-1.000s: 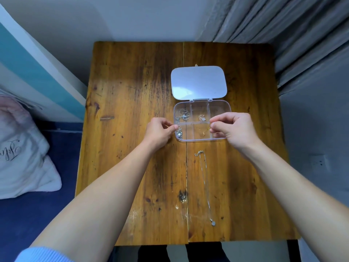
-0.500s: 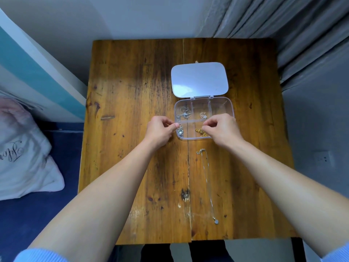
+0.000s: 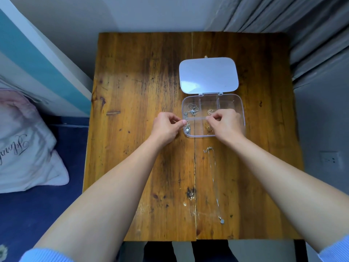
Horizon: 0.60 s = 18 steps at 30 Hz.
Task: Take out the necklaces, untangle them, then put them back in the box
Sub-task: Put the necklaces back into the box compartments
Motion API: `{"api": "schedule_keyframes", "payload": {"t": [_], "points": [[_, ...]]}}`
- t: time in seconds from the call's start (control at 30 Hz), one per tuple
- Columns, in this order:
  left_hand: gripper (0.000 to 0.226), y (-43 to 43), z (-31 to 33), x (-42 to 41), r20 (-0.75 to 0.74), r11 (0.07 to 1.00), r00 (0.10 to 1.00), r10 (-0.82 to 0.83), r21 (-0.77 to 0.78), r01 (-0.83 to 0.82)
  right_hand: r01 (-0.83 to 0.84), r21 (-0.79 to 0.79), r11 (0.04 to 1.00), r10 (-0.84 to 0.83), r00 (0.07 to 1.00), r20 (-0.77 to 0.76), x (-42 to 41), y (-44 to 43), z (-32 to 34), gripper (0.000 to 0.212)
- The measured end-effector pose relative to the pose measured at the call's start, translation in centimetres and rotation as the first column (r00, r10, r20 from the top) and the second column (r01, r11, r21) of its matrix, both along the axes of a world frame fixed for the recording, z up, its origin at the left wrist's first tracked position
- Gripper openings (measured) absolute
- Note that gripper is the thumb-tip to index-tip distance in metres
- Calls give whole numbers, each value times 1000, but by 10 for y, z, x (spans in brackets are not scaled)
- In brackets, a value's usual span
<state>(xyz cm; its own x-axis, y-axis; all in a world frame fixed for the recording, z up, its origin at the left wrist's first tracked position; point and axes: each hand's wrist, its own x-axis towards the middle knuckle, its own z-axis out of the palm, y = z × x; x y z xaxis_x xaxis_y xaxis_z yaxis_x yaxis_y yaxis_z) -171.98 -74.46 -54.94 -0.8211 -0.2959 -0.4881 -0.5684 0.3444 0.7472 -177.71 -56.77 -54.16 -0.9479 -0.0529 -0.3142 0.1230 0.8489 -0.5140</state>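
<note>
- The clear plastic box [image 3: 239,103] stood on the far right part of the wooden table [image 3: 132,87]. Its pale lid [image 3: 207,74] was hinged open and lay flat on the tabletop beyond it.
- In the far-left compartment we saw tangled silver chains [image 3: 191,110]. The near-left compartment held a silver pendant [image 3: 187,130]. The near-middle compartment held a gold chain [image 3: 208,127], partly hidden under the right hand.
- One silver necklace [image 3: 214,176] lay outside the box, stretched along the table between the box and the near edge. Its clasp end pointed toward the box and its small round pendant toward the person.
- The left hand [image 3: 166,127] pinched the left wall of the box between thumb and forefinger, with the other fingers curled under.
- The right hand [image 3: 226,123] hovered over the near-middle compartment with its fingers curled and its tips just above the gold chain. We could not tell whether they gripped it.
- Both forearms were bare, with pale blue sleeves [image 3: 43,255] at the lower corners of the view.
- A grey curtain [image 3: 283,14] hung behind the table on the right, a wall socket [image 3: 329,159] sat to the right, and a white pillow [image 3: 22,144] with script lettering lay to the left.
</note>
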Motion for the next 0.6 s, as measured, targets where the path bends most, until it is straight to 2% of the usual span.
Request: {"api": "schedule_keyframes", "payload": {"t": [0.17,0.33,0.4,0.5,0.6], "points": [[19,0,1,0,10,1000,1000,2,8,-2,-50,62,997,50,999,8,9,13,7,15],[24,1,5,0,27,999,999,-37,-17,37,62,-132,989,-75,992,-98,47,37,17,4],[27,0,7,3,4,999,999,-33,-32,33,118,-129,985,-122,992,-26,78,52,14,6],[33,2,13,15,-95,997,995,30,-72,-37,180,-36,983,-174,976,129,132,74,4,10],[23,17,14,37,-115,987,993,-21,-161,2,189,39,981,-193,952,240,180,87,-4,15]]}}
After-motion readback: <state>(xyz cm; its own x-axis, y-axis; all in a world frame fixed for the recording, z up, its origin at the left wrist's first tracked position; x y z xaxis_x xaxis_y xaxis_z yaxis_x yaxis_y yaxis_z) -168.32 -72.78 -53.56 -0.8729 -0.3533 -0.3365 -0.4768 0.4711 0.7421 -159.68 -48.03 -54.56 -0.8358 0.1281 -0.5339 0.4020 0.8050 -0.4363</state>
